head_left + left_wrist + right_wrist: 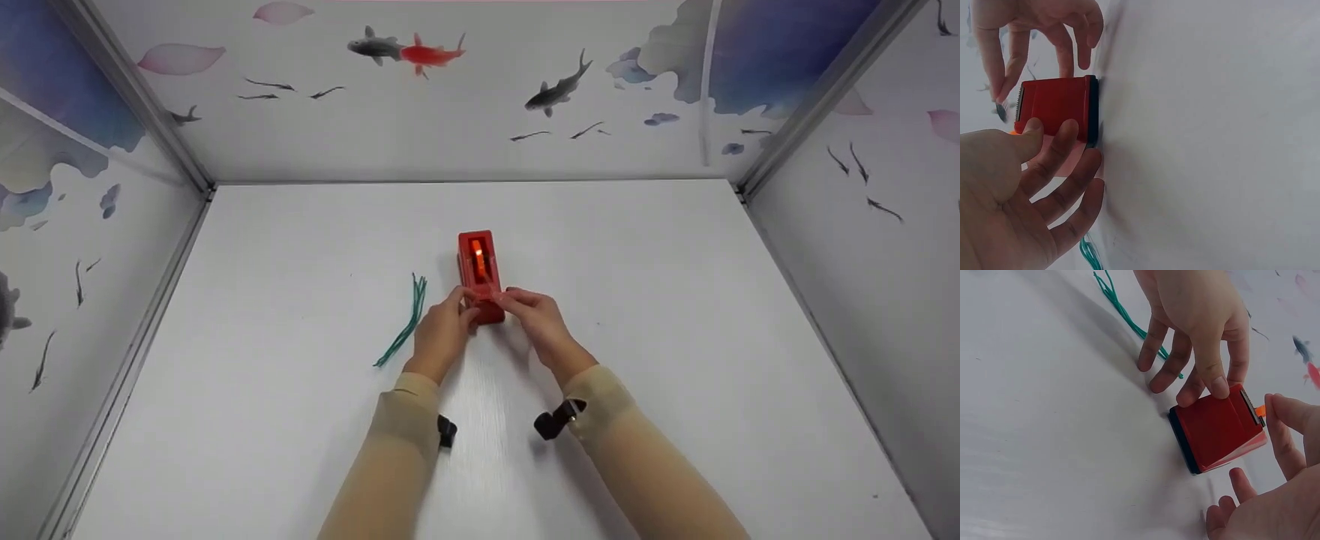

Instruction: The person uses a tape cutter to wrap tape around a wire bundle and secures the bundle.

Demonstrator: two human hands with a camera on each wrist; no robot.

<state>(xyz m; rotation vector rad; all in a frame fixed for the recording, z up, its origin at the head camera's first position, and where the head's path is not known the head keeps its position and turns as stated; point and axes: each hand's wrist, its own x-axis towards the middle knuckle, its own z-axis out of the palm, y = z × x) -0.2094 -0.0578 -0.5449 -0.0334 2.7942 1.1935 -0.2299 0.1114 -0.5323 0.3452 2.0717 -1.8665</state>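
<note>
A red tape dispenser (pixel 491 313) with a dark base stands on the white table, an orange hub (pixel 478 259) in its slot. Its toothed cutter edge (pixel 1019 104) shows in the left wrist view. My left hand (pixel 442 330) holds the dispenser's near end from the left side, thumb and fingers against the red body. At the cutter edge, the thumb and index finger of my right hand (pixel 547 326) pinch what looks like the end of clear tape, which is hard to see. The other right fingers are spread beside the dispenser.
A bundle of thin green cords (pixel 409 326) lies on the table (pixel 300 420) left of the dispenser. White panels (pixel 465 135) printed with fish and petals enclose the back and both sides. A small black camera sits on each wrist.
</note>
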